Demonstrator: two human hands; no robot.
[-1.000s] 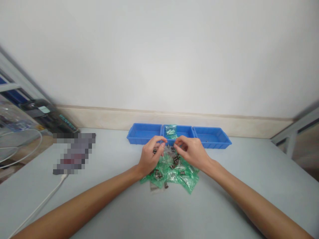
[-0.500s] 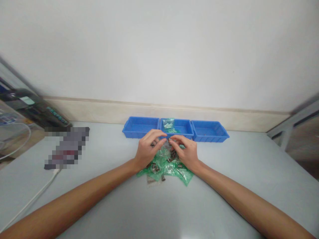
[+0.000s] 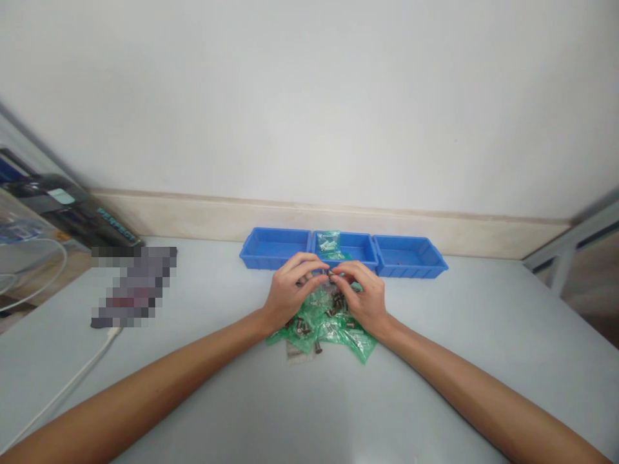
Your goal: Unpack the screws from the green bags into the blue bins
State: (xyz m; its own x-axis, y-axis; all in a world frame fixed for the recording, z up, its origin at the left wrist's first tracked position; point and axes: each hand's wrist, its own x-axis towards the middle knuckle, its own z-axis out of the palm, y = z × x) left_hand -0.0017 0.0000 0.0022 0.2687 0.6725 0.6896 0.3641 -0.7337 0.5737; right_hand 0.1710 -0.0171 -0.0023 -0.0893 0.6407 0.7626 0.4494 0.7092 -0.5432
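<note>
Both hands are meeting over a pile of green bags [image 3: 333, 327], which is lying on the surface [image 3: 309, 412] just in front of three blue trays. The left hand [image 3: 289, 295] is curling its fingers [image 3: 309, 263] inward, and its grip is nearly closed, thumb pressing against fingertips. The right hand [image 3: 366, 298] is doing the same from the other side. The two grips are touching each other and are pinching one small item [image 3: 331, 274] between them; it is too small to say what it is. The item is staying above the far edge of the pile, close to the middle tray [image 3: 360, 250].

The bags are holding small dark metal parts, and some bags are sticking out under both wrists. One more green bag [image 3: 329, 243] is leaning inside the middle tray, at its left end. The left tray [image 3: 271, 248] and the right tray [image 3: 411, 259] are standing beside it, touching it, in one row along the wall. A white cable [image 3: 72, 385] is running over the surface far to the left, well apart from the hands.
</note>
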